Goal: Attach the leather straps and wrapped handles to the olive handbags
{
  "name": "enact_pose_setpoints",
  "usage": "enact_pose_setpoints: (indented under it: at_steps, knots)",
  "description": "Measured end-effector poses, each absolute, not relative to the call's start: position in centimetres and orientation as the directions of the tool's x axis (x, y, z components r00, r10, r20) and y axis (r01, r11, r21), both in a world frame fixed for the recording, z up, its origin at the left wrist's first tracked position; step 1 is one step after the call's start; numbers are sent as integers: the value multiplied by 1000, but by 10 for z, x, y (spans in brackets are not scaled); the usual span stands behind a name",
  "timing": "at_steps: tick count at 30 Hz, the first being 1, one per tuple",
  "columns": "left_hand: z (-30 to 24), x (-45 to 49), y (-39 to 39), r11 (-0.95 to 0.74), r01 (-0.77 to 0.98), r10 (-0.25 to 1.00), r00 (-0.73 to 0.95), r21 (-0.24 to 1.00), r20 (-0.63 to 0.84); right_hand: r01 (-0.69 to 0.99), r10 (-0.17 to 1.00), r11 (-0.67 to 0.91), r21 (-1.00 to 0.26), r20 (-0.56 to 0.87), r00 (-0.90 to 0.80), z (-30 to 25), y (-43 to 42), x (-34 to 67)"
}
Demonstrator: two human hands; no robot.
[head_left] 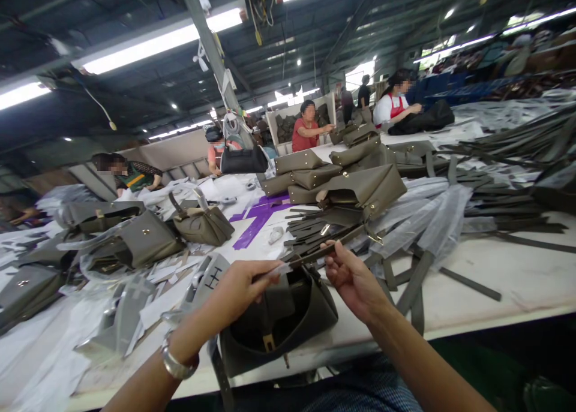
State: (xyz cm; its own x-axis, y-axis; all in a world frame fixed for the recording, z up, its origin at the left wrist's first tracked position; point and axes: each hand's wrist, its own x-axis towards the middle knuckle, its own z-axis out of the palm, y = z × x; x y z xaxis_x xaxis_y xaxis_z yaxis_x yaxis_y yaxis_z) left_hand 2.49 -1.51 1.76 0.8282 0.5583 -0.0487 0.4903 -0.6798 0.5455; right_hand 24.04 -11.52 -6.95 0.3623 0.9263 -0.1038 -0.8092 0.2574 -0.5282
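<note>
Between my two hands a narrow olive strap (310,257) is stretched above an olive handbag. My left hand (247,283), with a metal watch on its wrist, pinches the strap's left end, where a bit of clear film shows. The fingers of my right hand (348,274) are closed on the strap's other side. Below them the handbag (315,316) stands at the table's front edge, its top gaping, with a gold clasp piece at the front. One strap hangs down the bag's left side.
Finished-looking olive bags (153,238) fill the left, some in plastic. More bags (369,190) are stacked ahead, near purple strips (256,220). Loose olive straps (508,190) and plastic sleeves (443,214) cover the right of the white table (531,274). Several people work across it.
</note>
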Motion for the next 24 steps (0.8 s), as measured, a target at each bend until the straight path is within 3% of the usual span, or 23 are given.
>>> enact_pose_setpoints:
  at_steps: [3,6,10,15,21,24]
  knots:
    - [6,10,-21,-876,447,479,852,182,212,-790,920,279,-547,-83,382,-72,-122,243]
    - [-6,-4,-25,-906,422,404,870,-5,283,-699,929,258,-666,-27,369,-76,-129,242]
    - [-16,-14,-26,-915,392,351,889,-93,293,-511,918,254,-821,37,396,-82,-135,239]
    - [-16,-18,-29,-930,324,258,913,-176,316,-353,898,285,-891,119,424,-87,-138,240]
    - [-18,-21,-30,-935,255,153,918,-247,366,-349,902,274,-896,114,416,-93,-138,242]
    - [-22,-20,-29,-939,267,172,911,-218,376,-378,906,264,-887,93,414,-95,-138,241]
